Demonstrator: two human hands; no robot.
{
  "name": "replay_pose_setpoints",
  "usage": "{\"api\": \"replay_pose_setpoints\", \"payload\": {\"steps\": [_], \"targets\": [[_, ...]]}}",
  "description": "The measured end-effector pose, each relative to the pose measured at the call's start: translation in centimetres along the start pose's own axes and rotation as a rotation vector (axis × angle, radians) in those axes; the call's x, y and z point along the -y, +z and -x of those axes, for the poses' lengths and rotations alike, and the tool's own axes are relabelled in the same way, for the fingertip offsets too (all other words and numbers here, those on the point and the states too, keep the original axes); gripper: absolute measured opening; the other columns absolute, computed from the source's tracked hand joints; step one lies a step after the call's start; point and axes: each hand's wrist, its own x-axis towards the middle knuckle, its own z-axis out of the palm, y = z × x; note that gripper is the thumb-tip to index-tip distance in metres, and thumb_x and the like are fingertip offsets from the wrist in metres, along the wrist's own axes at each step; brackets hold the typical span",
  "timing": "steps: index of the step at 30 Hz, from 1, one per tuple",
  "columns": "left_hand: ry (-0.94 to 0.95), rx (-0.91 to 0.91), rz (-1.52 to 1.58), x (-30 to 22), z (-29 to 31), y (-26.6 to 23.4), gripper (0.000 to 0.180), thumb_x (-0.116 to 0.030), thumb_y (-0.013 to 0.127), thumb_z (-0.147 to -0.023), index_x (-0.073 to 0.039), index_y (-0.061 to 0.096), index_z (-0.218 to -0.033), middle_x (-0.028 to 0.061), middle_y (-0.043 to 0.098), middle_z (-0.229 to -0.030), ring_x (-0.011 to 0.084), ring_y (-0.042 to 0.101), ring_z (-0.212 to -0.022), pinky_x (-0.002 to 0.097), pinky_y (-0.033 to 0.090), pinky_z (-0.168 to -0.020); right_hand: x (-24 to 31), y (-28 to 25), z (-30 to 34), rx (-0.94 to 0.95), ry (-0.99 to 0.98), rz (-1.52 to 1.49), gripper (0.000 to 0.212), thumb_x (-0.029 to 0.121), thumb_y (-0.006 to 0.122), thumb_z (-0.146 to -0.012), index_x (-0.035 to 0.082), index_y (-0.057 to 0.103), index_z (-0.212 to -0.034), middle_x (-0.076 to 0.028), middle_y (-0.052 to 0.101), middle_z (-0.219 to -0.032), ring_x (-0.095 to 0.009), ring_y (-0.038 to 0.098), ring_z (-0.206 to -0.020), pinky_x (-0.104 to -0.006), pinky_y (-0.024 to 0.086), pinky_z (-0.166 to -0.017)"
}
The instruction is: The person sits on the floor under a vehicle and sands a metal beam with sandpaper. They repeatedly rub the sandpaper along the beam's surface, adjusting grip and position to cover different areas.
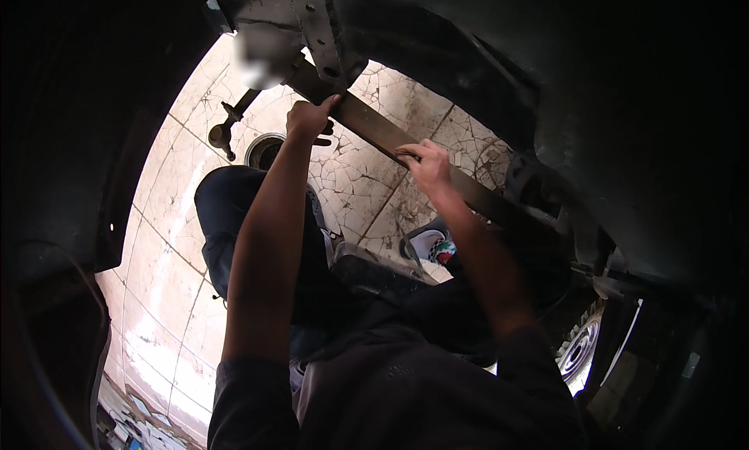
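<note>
A long, flat brown metal beam (367, 122) runs slantwise from the upper left toward the dark right side. My left hand (307, 121) is at its upper left end, thumb stretched onto the edge and the other fingers apart just below. Farther along the beam, my right hand (427, 165) rests with fingers pinched together against the metal. Something small and brownish shows at those fingertips, too small to name. Above my left hand, a metal bracket with holes (318, 37) meets the beam. Beside it is a rounded grey part (265, 56), blurred.
Dark curved panels (624, 99) like a vehicle's wheel arch surround me. A rod with a jointed end (226, 130) hangs at left. Below lies a cracked tile floor (183, 216) with a round metal ring (264, 147). A toothed wheel (579, 347) is at lower right.
</note>
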Motion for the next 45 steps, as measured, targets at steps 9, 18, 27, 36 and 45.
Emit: {"api": "replay_pose_setpoints", "payload": {"steps": [9, 18, 27, 36, 45], "targets": [[0.016, -0.016, -0.094, 0.2, 0.3, -0.4, 0.069, -0.059, 0.080, -0.090, 0.008, 0.076, -0.104, 0.0154, 0.079, -0.091, 0.0228, 0.080, -0.076, 0.0386, 0.068, -0.058, -0.3, -1.1, 0.4, 0.018, -0.036, 0.049, 0.019, 0.006, 0.085, -0.084, 0.011, 0.083, -0.102, -0.012, 0.070, -0.086, -0.029, 0.070, -0.078, -0.0382, 0.055, -0.070], [0.053, -0.038, -0.081, 0.5, 0.3, 0.1, 0.068, -0.059, 0.079, -0.090, 0.010, 0.077, -0.092, 0.0149, 0.079, -0.085, 0.0228, 0.079, -0.074, 0.0376, 0.068, -0.056, -0.1, -0.6, 0.7, -0.008, 0.005, 0.024, 0.017, 0.008, 0.084, -0.084, 0.010, 0.082, -0.101, -0.013, 0.070, -0.088, -0.032, 0.070, -0.082, -0.0422, 0.057, -0.075], [0.035, -0.029, -0.151, 0.6, -0.2, -0.3, 0.071, -0.064, 0.078, -0.090, 0.007, 0.078, -0.098, 0.0123, 0.080, -0.086, 0.0194, 0.079, -0.074, 0.0353, 0.067, -0.058, 0.6, 0.2, -0.7, -0.007, -0.068, 0.065, 0.019, 0.007, 0.085, -0.083, 0.012, 0.083, -0.102, -0.012, 0.069, -0.084, -0.030, 0.069, -0.078, -0.0408, 0.055, -0.071], [0.063, -0.009, -0.127, 1.1, -0.1, -0.5, 0.071, -0.066, 0.078, -0.088, 0.004, 0.079, -0.096, 0.0106, 0.080, -0.085, 0.0183, 0.079, -0.072, 0.0340, 0.066, -0.058, -0.1, -0.1, 1.4, -0.041, 0.025, 0.024, 0.018, 0.008, 0.084, -0.084, 0.011, 0.082, -0.102, -0.013, 0.070, -0.087, -0.032, 0.070, -0.080, -0.0417, 0.057, -0.075], [0.046, -0.047, -0.182, 1.1, -0.4, -0.4, 0.072, -0.072, 0.076, -0.086, 0.000, 0.080, -0.092, 0.0073, 0.080, -0.082, 0.0165, 0.077, -0.071, 0.0331, 0.062, -0.059, 1.8, 1.1, -1.6, 0.005, -0.003, 0.033, 0.016, 0.012, 0.084, -0.086, 0.014, 0.083, -0.102, -0.014, 0.070, -0.089, -0.034, 0.071, -0.083, -0.0433, 0.057, -0.076]]}}
